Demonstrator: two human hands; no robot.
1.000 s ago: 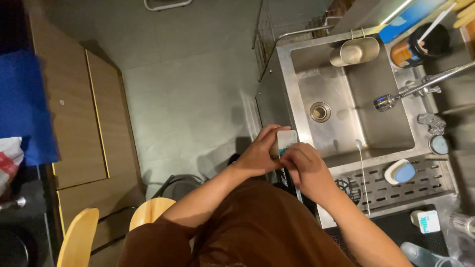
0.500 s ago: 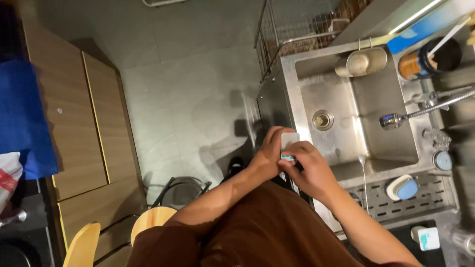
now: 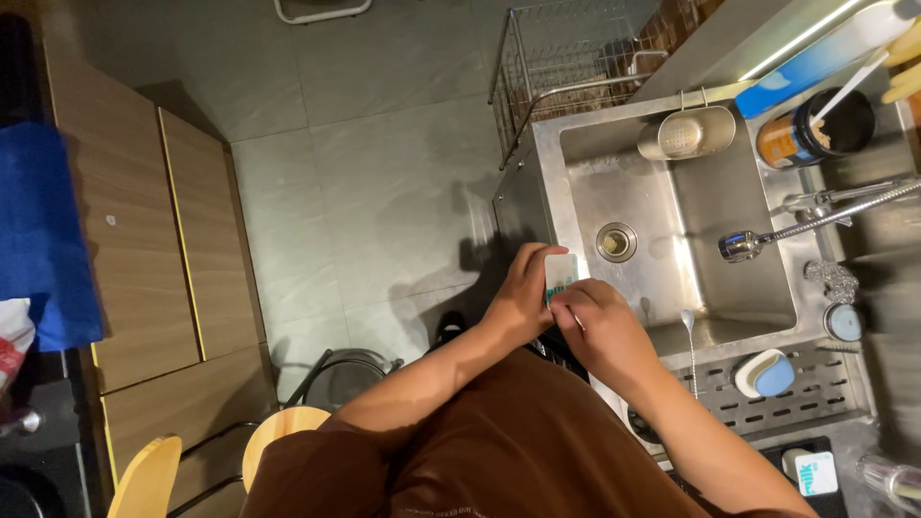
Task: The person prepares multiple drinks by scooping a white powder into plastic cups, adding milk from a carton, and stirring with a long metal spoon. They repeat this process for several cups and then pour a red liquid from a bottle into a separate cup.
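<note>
My left hand (image 3: 523, 293) and my right hand (image 3: 597, 326) meet over the front rim of a steel sink (image 3: 576, 173). Both grip a small white box with teal print (image 3: 559, 271). The left hand's fingers wrap its left side, and the right hand's fingertips pinch its lower edge. The box is upright and mostly covered by my fingers. My brown sleeves and torso fill the lower middle of the view.
A faucet (image 3: 767, 240) reaches over the basin with its round drain (image 3: 616, 242). A wire rack (image 3: 566, 58) stands behind the sink. A blue-and-white sponge (image 3: 765, 373) lies on the perforated drainboard. Wooden cabinets (image 3: 144, 259) and chairs (image 3: 278, 451) stand at left.
The view has shifted slightly, so the sink sits lower and further left. Both hands stay together on the small box, with the right fingers working at its edge.
</note>
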